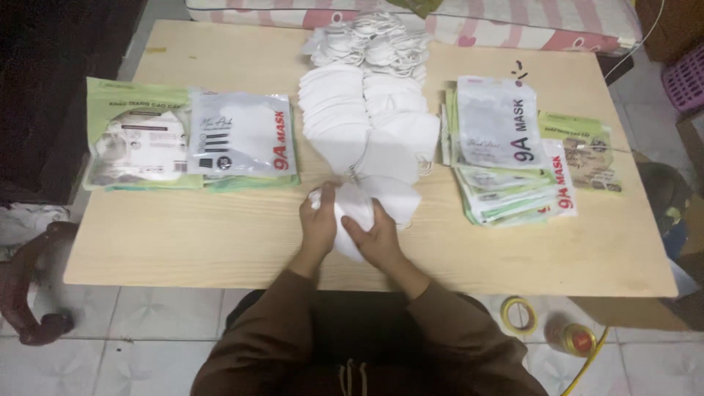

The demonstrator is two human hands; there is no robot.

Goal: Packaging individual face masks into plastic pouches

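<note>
Both my hands are closed on a small bunch of white folded face masks (353, 209) near the front middle of a light wooden table (183, 242). My left hand (320, 220) grips the bunch's left side; my right hand (378, 236) grips its lower right. Directly behind the bunch, a long overlapping row of white masks (359, 121) runs toward the far edge, ending in a heap of masks with ear loops (374, 40).
Sealed mask packets lie at the left (242, 136), beside a green-edged packet (136, 136). A fanned stack of flat packets (506, 161) sits at the right. On the tiled floor below are a tape roll (519, 314) and a small can (576, 339).
</note>
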